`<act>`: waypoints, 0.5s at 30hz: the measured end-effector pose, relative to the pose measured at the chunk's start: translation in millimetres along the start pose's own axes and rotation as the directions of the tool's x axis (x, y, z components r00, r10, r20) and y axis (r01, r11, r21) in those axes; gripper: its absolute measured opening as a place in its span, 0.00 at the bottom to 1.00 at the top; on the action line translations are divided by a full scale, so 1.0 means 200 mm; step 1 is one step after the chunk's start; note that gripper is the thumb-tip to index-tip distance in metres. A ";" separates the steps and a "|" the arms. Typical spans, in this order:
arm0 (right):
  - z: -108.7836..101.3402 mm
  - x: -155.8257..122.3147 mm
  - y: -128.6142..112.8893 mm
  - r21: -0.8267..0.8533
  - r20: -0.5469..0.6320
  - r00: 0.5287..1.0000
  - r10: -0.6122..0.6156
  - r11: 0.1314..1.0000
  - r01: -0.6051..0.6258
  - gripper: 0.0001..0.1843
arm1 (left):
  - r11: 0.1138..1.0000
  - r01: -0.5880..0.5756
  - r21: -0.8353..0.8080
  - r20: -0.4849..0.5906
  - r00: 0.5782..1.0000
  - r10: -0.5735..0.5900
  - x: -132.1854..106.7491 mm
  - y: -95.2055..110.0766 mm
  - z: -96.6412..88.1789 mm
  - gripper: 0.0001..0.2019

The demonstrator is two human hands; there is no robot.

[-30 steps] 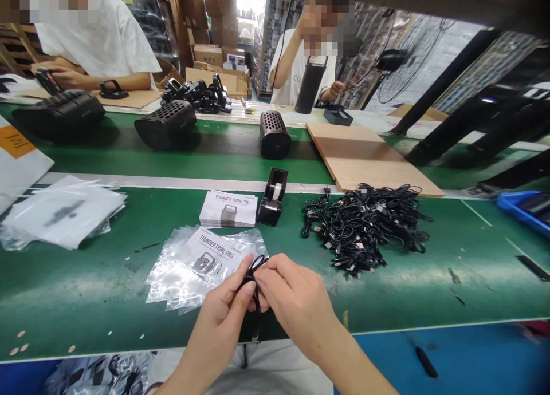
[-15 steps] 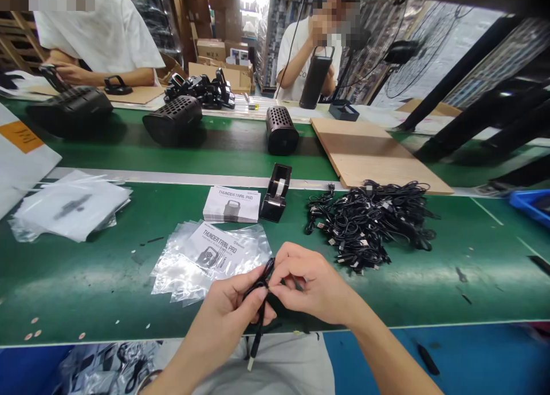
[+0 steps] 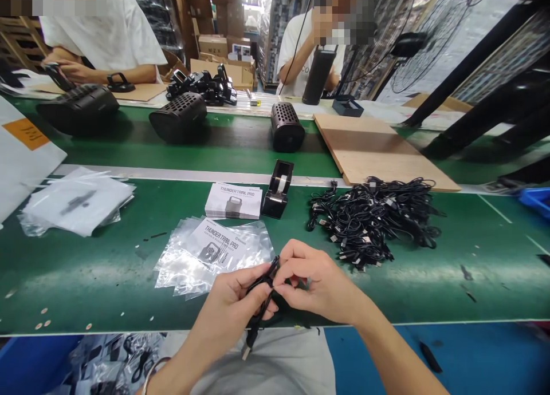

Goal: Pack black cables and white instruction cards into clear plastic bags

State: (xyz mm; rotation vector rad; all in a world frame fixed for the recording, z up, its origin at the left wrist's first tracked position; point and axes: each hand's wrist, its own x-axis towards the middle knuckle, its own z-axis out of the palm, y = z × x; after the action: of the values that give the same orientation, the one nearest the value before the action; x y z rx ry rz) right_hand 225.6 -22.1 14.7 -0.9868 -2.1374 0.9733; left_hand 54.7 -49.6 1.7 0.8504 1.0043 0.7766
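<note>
My left hand (image 3: pixel 238 303) is closed around a bundled black USB cable (image 3: pixel 256 326), its metal plug pointing down toward my lap. Thumb and forefinger of my right hand (image 3: pixel 313 283) pinch at the middle of the same bundle; the exact bit between those fingertips is too small to make out. Just beyond my hands lie clear plastic bags (image 3: pixel 180 266) with a printed leaflet (image 3: pixel 217 246) on top. Behind them are a stack of manuals (image 3: pixel 233 202) and a black tape dispenser (image 3: pixel 278 192). A heap of black cables (image 3: pixel 378 217) spreads to the right.
White sleeves (image 3: pixel 79 200) lie at the left. Black speakers (image 3: pixel 178 117) and a wooden board (image 3: pixel 378 146) rest on the far green belt. Two people sit across, one holding a tall speaker (image 3: pixel 318 77). A blue bin (image 3: pixel 535 203) stands at the right edge.
The view has shifted slightly. Both hands stay together on the cable, and its hanging plug has swung a little to the left.
</note>
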 end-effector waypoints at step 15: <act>0.02 -0.02 -0.05 -0.510 0.031 0.985 -0.169 0.845 0.161 0.11 | 0.990 0.045 -0.130 -0.125 0.990 -0.061 -0.03 -0.09 0.04 0.23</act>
State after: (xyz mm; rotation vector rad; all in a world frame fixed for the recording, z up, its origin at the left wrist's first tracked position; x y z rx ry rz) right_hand 220.4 -30.7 19.8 -1.0147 -2.4804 0.3049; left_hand 61.9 -65.0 -9.4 0.6676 1.0753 0.8489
